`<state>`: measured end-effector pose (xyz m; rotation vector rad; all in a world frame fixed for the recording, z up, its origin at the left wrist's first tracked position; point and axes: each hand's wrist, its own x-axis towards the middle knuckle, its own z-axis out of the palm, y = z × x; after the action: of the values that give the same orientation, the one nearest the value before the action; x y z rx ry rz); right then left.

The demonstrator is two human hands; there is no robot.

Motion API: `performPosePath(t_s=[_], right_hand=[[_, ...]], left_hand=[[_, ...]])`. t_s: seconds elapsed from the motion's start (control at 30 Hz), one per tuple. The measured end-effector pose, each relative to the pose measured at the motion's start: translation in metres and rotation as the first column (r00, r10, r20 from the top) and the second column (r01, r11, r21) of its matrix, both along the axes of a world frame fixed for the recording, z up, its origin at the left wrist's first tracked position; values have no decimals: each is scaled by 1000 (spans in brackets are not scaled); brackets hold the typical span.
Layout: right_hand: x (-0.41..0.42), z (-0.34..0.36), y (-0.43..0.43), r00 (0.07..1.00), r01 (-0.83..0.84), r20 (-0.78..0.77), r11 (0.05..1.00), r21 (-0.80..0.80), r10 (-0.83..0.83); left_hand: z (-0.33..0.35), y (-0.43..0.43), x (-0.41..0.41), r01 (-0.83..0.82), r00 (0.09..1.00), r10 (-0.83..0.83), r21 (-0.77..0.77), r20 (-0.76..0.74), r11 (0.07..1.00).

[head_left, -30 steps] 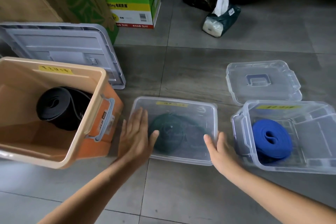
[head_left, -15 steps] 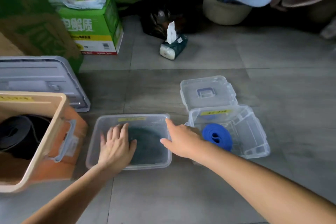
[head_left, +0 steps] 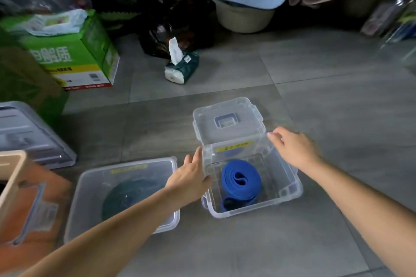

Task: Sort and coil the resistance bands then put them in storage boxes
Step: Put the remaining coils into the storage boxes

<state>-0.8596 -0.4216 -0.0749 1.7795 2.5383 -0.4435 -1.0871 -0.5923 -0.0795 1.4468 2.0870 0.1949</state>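
Coiled blue rubber resistance band (head_left: pixel 240 180) lying in the open clear plastic storage box (head_left: pixel 254 211) on the tiled floor, with its clear blue-handled lid (head_left: pixel 225 119) just behind. Left hand (head_left: pixel 191 177) and right hand (head_left: pixel 295 148) flank the box, each grip wide, holding nothing. Dark green coiled band (head_left: pixel 130 195) is already boxed alongside. Lidding the blue band's box likely remains.

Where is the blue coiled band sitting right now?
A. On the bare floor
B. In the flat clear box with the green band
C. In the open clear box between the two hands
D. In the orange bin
C: the blue band lies coiled on the bottom of the open clear box, with the left hand by its left wall and the right hand by its right rim.
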Motion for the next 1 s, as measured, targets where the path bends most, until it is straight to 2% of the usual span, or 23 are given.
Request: performPosePath(t_s=[0.07,0.1,0.17,0.23,0.3,0.37,0.43,0.53,0.6,0.67,0.73,0.83,1.0], right_hand=[[-7,-4,20,966,135,-210,987,-85,-150],[-10,-6,31,947,174,-253,977,-122,-200],[-11,-16,51,963,144,-207,978,-149,-173],[-11,-29,65,998,13,-56,990,-139,-21],[-11,-47,71,991,-122,28,978,-167,128],[-17,-68,72,987,-154,8,966,-206,159],[-28,-77,71,994,-74,-97,963,-259,50],[-31,-78,69,987,-163,-12,975,-148,163],[-26,-71,67,977,-203,27,966,-157,210],[-19,-60,70,966,-260,-38,964,-63,258],[-17,-45,66,964,-232,-124,972,34,234],[-21,-15,67,935,-41,-352,999,18,44],[-13,43,55,863,-48,-501,998,49,66]], left_hand=[[-5,-1,0,-68,992,66,20,104,997],[-6,-3,0,-94,987,90,23,136,995],[-8,-7,-1,-117,983,116,-1,141,993],[-10,-11,-6,-131,985,133,-22,112,991],[-10,-14,-11,-149,983,151,-27,109,989],[-11,-17,-12,-165,977,167,-28,129,986],[-12,-19,-11,-184,969,187,-34,159,982],[-14,-20,-11,-196,965,198,-29,174,980],[-15,-21,-11,-194,966,195,-22,170,981],[-17,-23,-12,-182,971,180,-5,155,983],[-16,-24,-12,-184,969,179,17,169,983],[-11,-20,-13,-217,959,200,66,198,974],[15,-4,-19,-308,944,272,202,185,930]])
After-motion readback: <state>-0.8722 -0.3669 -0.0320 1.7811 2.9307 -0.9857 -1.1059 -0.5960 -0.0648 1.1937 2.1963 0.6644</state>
